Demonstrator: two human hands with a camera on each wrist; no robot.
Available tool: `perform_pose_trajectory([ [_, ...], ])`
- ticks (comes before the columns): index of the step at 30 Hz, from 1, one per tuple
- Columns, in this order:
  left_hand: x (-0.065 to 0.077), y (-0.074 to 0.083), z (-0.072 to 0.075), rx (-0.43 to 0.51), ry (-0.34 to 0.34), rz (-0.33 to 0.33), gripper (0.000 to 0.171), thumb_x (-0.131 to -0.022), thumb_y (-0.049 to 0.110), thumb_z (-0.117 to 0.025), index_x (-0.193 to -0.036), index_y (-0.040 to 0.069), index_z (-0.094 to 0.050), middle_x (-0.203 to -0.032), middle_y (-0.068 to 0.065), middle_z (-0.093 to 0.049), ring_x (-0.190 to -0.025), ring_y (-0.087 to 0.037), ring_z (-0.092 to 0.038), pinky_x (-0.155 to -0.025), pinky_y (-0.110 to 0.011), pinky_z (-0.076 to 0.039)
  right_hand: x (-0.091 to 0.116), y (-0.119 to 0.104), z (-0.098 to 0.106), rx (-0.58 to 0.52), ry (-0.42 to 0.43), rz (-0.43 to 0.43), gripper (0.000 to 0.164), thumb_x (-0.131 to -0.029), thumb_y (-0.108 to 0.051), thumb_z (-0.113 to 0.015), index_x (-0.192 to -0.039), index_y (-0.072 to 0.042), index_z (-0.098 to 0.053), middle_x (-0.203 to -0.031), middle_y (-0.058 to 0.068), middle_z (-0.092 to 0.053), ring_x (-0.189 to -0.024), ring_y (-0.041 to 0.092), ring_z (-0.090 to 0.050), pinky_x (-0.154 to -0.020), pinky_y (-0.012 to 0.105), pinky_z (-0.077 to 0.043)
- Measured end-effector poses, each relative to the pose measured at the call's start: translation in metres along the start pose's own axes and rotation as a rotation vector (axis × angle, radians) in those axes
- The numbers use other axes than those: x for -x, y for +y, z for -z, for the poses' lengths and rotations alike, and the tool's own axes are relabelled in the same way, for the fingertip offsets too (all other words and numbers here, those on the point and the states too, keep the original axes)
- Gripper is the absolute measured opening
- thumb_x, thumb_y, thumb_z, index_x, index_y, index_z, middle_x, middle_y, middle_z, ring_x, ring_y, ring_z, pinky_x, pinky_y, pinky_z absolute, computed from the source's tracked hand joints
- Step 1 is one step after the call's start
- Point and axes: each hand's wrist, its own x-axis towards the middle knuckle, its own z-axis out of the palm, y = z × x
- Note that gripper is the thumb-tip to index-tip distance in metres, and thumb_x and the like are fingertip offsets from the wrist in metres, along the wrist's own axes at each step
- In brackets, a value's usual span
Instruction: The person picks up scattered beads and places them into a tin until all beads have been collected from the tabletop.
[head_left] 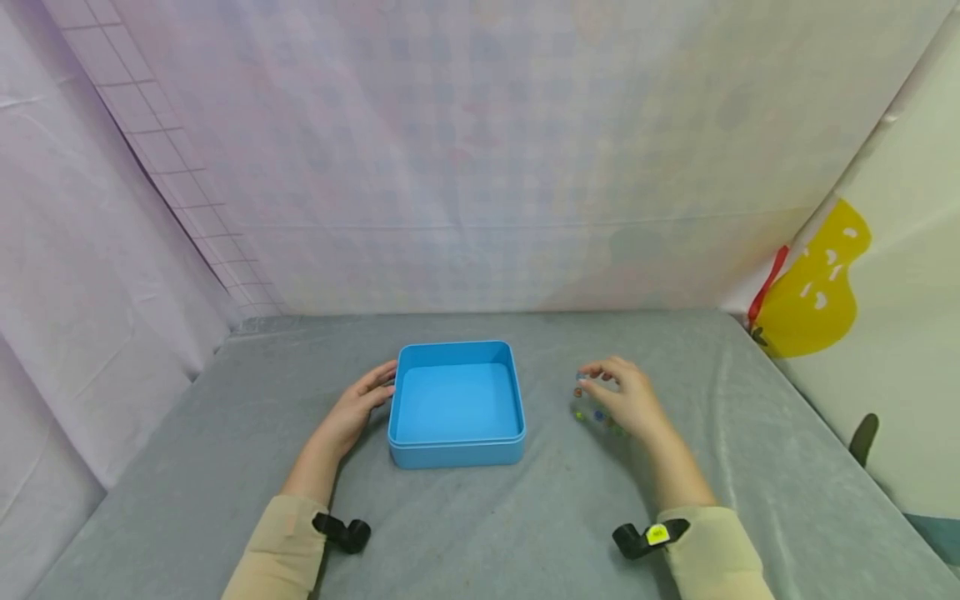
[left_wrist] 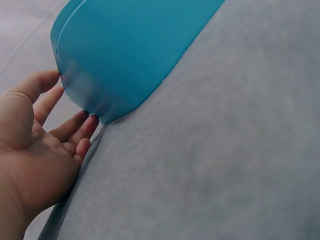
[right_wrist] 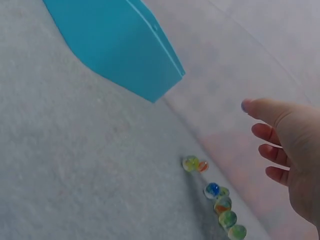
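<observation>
From where I stand, an open-topped blue box (head_left: 457,455) with rounded corners sits near the middle of a grey cloth (head_left: 465,533); the person's two hands are well apart, one on each side of it. The left hand (head_left: 351,418) has its fingers loosely extended, their tips against the outside of the box's left wall, the palm turned towards it; it touches the wall and does not grip it. The right hand (head_left: 628,400) is raised over the cloth to the right of the box, apart from it; its thumb and forefinger pinch a small bluish glass marble (right_wrist: 244,105), mostly hidden by the fingertips, while the other fingers curl loosely. Below that hand more marbles (right_wrist: 228,219) lie on the cloth, seven that I can make out; a yellow-green one (right_wrist: 190,163) sits just beside an orange one (right_wrist: 202,166), and a blue one (right_wrist: 212,190) heads a crooked line of greenish ones, one of them streaked with orange. Both forearms wear beige sleeves (head_left: 716,554); behind hangs a pale checked curtain (head_left: 480,167), and to the right a yellow printed shape (head_left: 810,312) on white fabric.
</observation>
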Motion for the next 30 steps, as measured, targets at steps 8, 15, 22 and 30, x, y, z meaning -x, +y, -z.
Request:
perform_pose_trajectory([
  [8, -0.001, 0.000, 0.000, -0.006, 0.003, 0.006, 0.051, -0.100, 0.018, -0.052, -0.148, 0.011, -0.036, -0.150, -0.013, -0.034, -0.138, -0.029, -0.025, -0.108, -0.053, -0.019, -0.003, -0.009, -0.001, -0.028, 0.026, 0.041, 0.016, -0.090, -0.016, -0.069, -0.102, -0.006, -0.071, -0.093, 0.007, -0.062, -0.094, 0.029, -0.053, -0.086, 0.050, -0.039],
  [15, -0.001, 0.000, 0.000, 0.006, 0.002, 0.007, 0.051, -0.100, 0.017, -0.052, -0.148, 0.011, -0.037, -0.149, -0.014, -0.034, -0.138, -0.029, -0.025, -0.108, -0.052, -0.019, -0.005, -0.021, -0.003, -0.056, 0.023, 0.101, 0.013, -0.089, -0.012, -0.070, -0.100, -0.005, -0.071, -0.089, 0.005, -0.063, -0.092, 0.029, -0.054, -0.085, 0.052, -0.039],
  [22, 0.000, 0.000, 0.000, 0.001, -0.002, 0.005, 0.051, -0.099, 0.018, -0.052, -0.148, 0.011, -0.037, -0.149, -0.014, -0.034, -0.138, -0.029, -0.025, -0.108, -0.053, -0.019, -0.004, -0.034, -0.008, -0.074, 0.004, 0.096, 0.016, -0.088, -0.014, -0.071, -0.101, -0.006, -0.071, -0.094, 0.005, -0.063, -0.095, 0.030, -0.053, -0.084, 0.052, -0.040],
  [30, -0.001, -0.001, 0.000, 0.005, -0.002, 0.010, 0.051, -0.099, 0.018, -0.053, -0.148, 0.011, -0.037, -0.150, -0.014, -0.034, -0.138, -0.029, -0.025, -0.108, -0.052, -0.019, -0.004, -0.049, -0.014, -0.069, -0.033, 0.103, 0.017, -0.088, -0.017, -0.072, -0.102, -0.009, -0.071, -0.097, 0.002, -0.063, -0.097, 0.025, -0.051, -0.083, 0.044, -0.040],
])
